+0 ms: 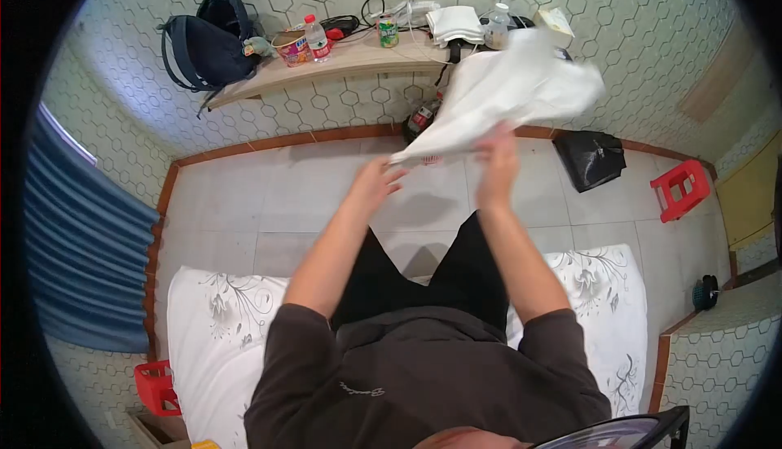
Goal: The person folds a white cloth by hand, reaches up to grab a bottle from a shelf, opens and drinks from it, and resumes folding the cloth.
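Observation:
A white cloth [521, 83], blurred by motion, hangs in the air in front of the shelf. My left hand [377, 182] grips its lower left corner, which is drawn to a point. At the lower edge of the cloth, near its middle, is my right hand [498, 160]; its fingers are smeared by motion and partly merge with the fabric. The far part of the cloth spreads up and to the right, over the right end of the shelf. Both forearms reach forward above my knees.
The wall shelf [358, 60] holds a backpack [208, 46], a snack tub [292, 48], a bottle [316, 39], a green can [388, 31] and folded white cloths [454, 24]. A black bag [590, 160] and red stool [681, 190] stand on the floor. Beneath me is a bed [216, 343].

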Demonstrator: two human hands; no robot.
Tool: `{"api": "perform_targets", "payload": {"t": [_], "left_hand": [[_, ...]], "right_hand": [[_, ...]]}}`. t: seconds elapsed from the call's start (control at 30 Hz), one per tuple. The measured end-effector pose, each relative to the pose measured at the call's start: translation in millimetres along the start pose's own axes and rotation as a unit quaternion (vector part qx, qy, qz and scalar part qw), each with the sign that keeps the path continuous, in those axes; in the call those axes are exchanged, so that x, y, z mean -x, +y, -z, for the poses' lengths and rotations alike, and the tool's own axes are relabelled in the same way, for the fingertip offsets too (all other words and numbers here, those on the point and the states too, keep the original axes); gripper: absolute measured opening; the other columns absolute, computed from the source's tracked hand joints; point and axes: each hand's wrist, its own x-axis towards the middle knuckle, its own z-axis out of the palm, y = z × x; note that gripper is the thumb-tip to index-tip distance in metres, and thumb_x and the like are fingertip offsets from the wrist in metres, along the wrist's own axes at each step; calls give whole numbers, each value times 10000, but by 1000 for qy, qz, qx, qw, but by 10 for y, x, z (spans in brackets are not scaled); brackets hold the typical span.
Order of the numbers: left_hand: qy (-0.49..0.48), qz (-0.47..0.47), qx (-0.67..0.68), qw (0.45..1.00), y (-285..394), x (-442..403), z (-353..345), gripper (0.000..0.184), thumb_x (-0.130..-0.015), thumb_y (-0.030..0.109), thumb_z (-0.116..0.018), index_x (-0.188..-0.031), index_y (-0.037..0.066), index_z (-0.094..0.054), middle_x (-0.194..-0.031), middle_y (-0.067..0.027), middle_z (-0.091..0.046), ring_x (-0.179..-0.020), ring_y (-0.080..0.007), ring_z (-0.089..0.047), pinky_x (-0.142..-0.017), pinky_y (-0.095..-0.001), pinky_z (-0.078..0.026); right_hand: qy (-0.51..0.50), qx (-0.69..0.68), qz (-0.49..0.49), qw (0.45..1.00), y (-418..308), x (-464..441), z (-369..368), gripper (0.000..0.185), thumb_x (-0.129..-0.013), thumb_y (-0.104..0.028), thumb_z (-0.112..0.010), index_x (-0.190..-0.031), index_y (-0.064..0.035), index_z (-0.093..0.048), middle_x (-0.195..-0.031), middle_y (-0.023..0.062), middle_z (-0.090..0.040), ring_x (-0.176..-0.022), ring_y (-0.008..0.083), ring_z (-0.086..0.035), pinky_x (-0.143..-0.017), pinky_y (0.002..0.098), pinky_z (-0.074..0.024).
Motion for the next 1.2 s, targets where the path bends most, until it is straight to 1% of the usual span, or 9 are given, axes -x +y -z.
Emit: {"api": "perform_targets", "payload": {"t": [0.1,0.23,0.37,0.5,0.7,0.77,0.87,1.0,1.2], "left_hand": [[131,-191,69,970,770,29,467,347,-950,207,-506,-1243,21,-494,-967,-105,-575,-771,-182,-586,-663,-290,-476],[95,-394,24,914,1278,581,-67,389,-962,231,-497,-1279,7,-479,-871,-97,-611,-701,-152,-584,-646,-264,-474],[114,-301,-44,946,514,447,-314,368,-949,242,-533,-1250,36,-482,-938,-127,-578,-810,-187,-603,-660,-286,-504],[-107,-110,26,988,-46,439,-1095,358,-908,158,-491,-1242,34,-460,-1075,-120,-585,-899,-250,-624,-730,-342,-473],[-92,68,110,987,-432,-35,-844,319,-875,186,-507,-1155,33,-518,-1047,-118,-601,-864,-246,-611,-728,-342,-474],[-57,102,89,989,-370,-122,-589,300,-863,197,-513,-1115,37,-538,-1020,-115,-610,-844,-239,-606,-709,-343,-480],[53,-198,-56,977,429,-172,-132,335,-862,98,-487,-1182,8,-528,-986,-133,-605,-807,-184,-590,-641,-288,-482],[85,-481,-157,858,1056,568,-525,597,-910,89,-464,-1481,6,-312,-1077,-146,-607,-880,-157,-598,-741,-278,-479],[30,-103,-85,990,445,212,-109,473,-908,171,-517,-1324,-51,-472,-1100,-145,-611,-961,-213,-614,-763,-348,-494]], "right_hand": [[-203,-204,-274,917,132,376,-351,387,-914,-233,-538,-1214,6,-591,-1130,58,-610,-751,146,-551,-651,256,-420],[-228,-298,-186,908,-94,479,-700,331,-895,-178,-536,-1162,3,-611,-982,62,-624,-730,149,-551,-636,256,-425],[-87,-142,-285,944,814,259,-435,328,-911,-140,-514,-1195,-1,-600,-937,56,-619,-735,126,-537,-647,243,-426],[95,-154,22,983,-48,-372,94,332,-926,-102,-491,-1228,-4,-589,-892,50,-613,-740,104,-523,-658,231,-427],[69,34,288,955,-661,-276,169,442,-933,-45,-428,-1365,27,-486,-1053,79,-596,-791,116,-519,-689,229,-443],[40,88,119,988,-190,-171,132,434,-932,-78,-467,-1352,30,-490,-1107,84,-587,-825,126,-524,-699,238,-440],[-76,-144,-146,976,229,156,-102,376,-902,-98,-537,-1260,17,-550,-1068,98,-615,-852,141,-553,-713,253,-448],[-112,-260,-111,953,488,236,-292,283,-880,-85,-518,-1133,9,-604,-970,105,-640,-801,157,-585,-675,281,-466],[-25,-219,-350,910,922,42,-21,284,-885,-116,-503,-1105,23,-617,-942,120,-652,-802,180,-611,-669,280,-485]]}}
